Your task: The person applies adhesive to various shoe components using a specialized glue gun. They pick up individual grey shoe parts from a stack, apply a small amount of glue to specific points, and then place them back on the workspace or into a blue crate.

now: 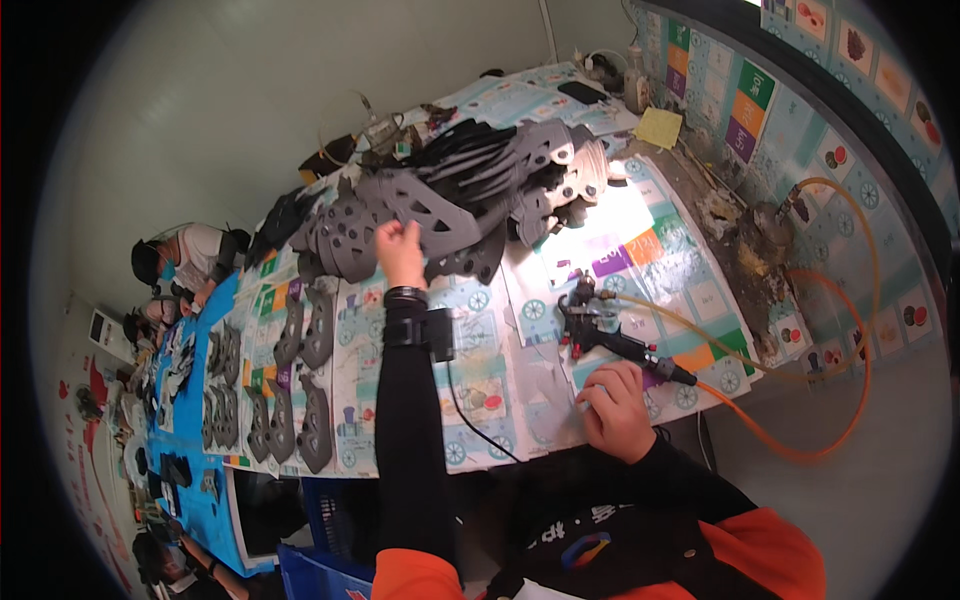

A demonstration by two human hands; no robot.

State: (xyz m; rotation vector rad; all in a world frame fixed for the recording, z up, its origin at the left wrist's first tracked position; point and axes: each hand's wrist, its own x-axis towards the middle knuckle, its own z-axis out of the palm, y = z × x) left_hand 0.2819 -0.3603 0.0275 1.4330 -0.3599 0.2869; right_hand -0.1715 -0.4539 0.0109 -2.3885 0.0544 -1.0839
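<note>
My left hand (401, 255) reaches over the front of a pile of grey foam clogs (345, 235) with round and triangular holes. Its fingers are pinched at the edge of a grey clog (432, 215); their tips are partly hidden. Near the table's front edge lies my right hand (615, 412), fingers curled together, holding nothing that I can see. Just beyond it a spray gun (590, 325) with a black handle rests on the patterned table cover. To the left, several grey clog pieces (315, 425) stand in short rows.
Black pieces (470, 150) and pale ones (585, 175) share the pile under a bright light. An orange hose (770, 445) loops off the table's right side. A yellow sponge-like block (658, 128) lies at the back right. Other people work at a blue table (195, 370) on the left.
</note>
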